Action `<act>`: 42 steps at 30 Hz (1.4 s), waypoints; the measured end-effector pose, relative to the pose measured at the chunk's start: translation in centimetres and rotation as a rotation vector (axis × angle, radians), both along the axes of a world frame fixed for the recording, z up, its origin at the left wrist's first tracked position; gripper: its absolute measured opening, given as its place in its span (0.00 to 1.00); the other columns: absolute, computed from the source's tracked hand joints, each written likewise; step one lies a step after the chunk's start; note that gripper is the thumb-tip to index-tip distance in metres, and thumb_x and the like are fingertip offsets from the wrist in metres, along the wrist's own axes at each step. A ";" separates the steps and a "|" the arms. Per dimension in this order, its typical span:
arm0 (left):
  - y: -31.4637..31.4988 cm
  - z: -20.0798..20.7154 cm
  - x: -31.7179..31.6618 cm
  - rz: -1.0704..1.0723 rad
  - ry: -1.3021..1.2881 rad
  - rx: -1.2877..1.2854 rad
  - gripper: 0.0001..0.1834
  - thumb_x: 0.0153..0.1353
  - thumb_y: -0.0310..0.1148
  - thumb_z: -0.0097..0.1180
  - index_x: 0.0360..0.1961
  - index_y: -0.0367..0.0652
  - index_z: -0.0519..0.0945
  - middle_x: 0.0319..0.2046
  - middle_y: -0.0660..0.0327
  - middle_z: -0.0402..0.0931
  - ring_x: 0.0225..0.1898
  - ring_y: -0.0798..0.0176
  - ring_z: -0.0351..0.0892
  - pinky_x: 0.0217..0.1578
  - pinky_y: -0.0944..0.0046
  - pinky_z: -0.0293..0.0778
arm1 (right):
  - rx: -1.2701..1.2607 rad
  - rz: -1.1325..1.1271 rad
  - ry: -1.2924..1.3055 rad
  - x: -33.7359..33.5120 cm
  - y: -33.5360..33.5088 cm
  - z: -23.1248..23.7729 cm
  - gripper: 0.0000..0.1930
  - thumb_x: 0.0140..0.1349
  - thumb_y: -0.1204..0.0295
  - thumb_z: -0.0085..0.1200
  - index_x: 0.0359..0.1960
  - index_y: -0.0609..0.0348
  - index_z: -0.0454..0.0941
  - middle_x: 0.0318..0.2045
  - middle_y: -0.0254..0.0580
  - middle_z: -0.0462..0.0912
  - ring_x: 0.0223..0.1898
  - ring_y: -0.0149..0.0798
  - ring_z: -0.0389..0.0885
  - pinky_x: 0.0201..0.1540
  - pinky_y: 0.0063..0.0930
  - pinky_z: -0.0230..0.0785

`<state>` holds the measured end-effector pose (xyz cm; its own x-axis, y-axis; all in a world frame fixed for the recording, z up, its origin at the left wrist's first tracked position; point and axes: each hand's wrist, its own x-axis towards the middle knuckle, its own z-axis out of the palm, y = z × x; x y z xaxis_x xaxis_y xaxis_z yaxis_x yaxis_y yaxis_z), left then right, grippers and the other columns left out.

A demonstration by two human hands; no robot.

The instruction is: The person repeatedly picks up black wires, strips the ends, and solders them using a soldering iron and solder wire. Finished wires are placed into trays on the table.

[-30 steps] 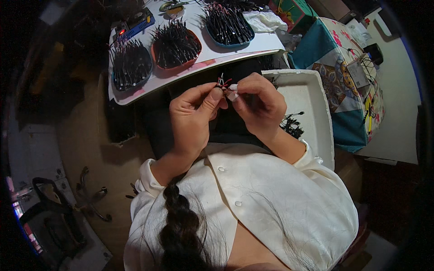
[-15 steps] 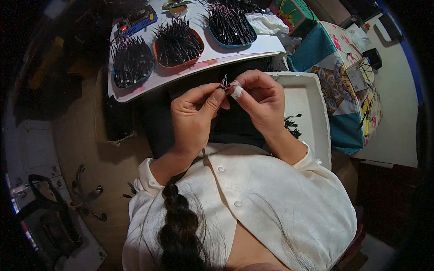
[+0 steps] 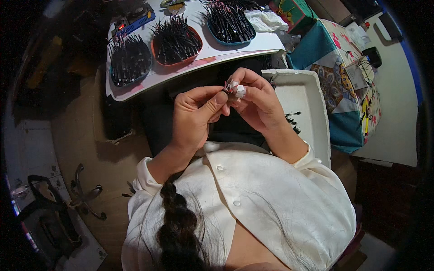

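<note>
My left hand (image 3: 195,115) and my right hand (image 3: 255,100) meet in front of my chest, fingertips pinched together on one small dark part with a reddish end (image 3: 227,86). A white bandage wraps one right fingertip. The part is mostly hidden by the fingers. Beyond the hands, on a white board (image 3: 135,89), three shallow trays hold heaps of thin black wire-like pieces: a dark tray (image 3: 130,60) at left, an orange tray (image 3: 176,42) in the middle, a blue tray (image 3: 229,22) at right.
A white foam tray (image 3: 308,108) with a few black pieces stands to my right. Beyond it a patterned teal cloth (image 3: 337,81) covers a table. A green box (image 3: 294,11) and crumpled white cloth lie at the back. A chair base (image 3: 83,194) is on the floor at left.
Both hands stayed pinched on the small part and shifted slightly; the fingers turned a little around it.
</note>
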<state>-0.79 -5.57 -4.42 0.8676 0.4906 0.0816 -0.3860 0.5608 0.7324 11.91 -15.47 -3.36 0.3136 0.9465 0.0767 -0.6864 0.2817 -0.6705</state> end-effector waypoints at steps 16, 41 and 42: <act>1.5 0.5 0.1 -0.143 0.290 0.216 0.09 0.64 0.25 0.54 0.41 0.29 0.80 0.25 0.57 0.80 0.22 0.78 0.67 0.23 0.79 0.62 | -0.236 0.219 -0.210 4.0 0.1 0.2 0.10 0.62 0.71 0.58 0.39 0.64 0.75 0.31 0.35 0.79 0.32 0.25 0.77 0.37 0.18 0.73; 3.1 -1.1 1.4 -0.163 0.320 0.065 0.07 0.62 0.24 0.55 0.36 0.29 0.81 0.21 0.58 0.78 0.16 0.78 0.64 0.17 0.79 0.58 | -0.259 0.316 0.161 4.0 2.4 -3.5 0.06 0.61 0.76 0.53 0.38 0.60 0.72 0.28 0.33 0.76 0.32 0.28 0.76 0.37 0.22 0.72; 3.2 -1.1 1.3 -0.178 0.299 0.037 0.07 0.63 0.24 0.55 0.36 0.29 0.81 0.21 0.59 0.78 0.16 0.78 0.64 0.16 0.79 0.57 | -0.273 0.331 0.156 4.1 2.4 -3.5 0.06 0.60 0.77 0.53 0.38 0.61 0.72 0.29 0.34 0.76 0.32 0.28 0.76 0.38 0.22 0.72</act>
<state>0.55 -2.36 -5.49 0.9274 0.3308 -0.1744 -0.0496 0.5711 0.8194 16.05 -13.12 -6.84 -0.0214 0.9766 -0.2141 -0.8083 -0.1429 -0.5711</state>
